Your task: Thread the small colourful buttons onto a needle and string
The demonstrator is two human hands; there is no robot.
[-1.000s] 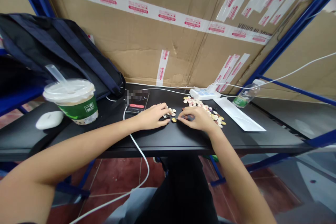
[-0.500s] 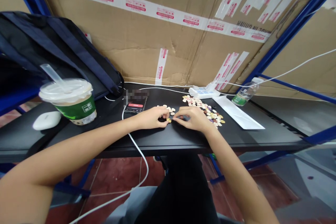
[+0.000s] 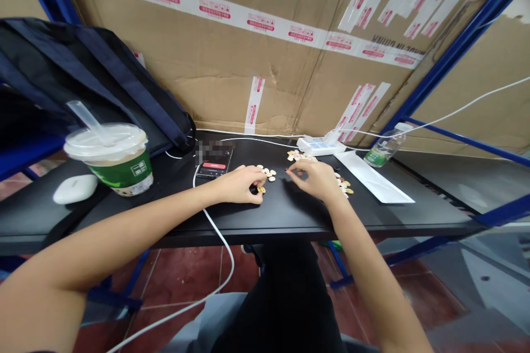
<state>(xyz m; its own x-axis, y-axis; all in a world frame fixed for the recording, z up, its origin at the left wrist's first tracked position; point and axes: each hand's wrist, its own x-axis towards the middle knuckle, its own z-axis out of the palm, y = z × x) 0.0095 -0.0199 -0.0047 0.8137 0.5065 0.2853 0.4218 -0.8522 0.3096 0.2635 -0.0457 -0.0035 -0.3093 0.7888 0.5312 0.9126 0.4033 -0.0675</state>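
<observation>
My left hand [image 3: 244, 184] rests low over the black table, fingers curled and closed on a small yellow oval button-like piece [image 3: 262, 190] at the thumb and fingertips. Just beyond it lies a small group of white oval pieces [image 3: 272, 178]. To the right, my right hand [image 3: 311, 177] hovers with thumb and forefinger pinched around a tiny dark reddish piece [image 3: 286, 170], too small to name. Behind and under this hand spreads a pile of mixed oval pieces [image 3: 298, 155], partly hidden; several yellowish and white ones [image 3: 344, 185] show past my wrist.
A phone [image 3: 213, 162] lies left of my hands, with a white cable [image 3: 219, 237] hanging over the table edge. Further left are a lidded drink cup [image 3: 118, 168], a white case [image 3: 75, 190] and a backpack [image 3: 95, 77]. A power strip [image 3: 318, 146], white strip [image 3: 376, 176] and bottle [image 3: 385, 149] stand right.
My right hand has moved away from my left, up and to the right, and now pinches a tiny dark reddish piece. My left hand has shifted slightly left and down with the yellow piece.
</observation>
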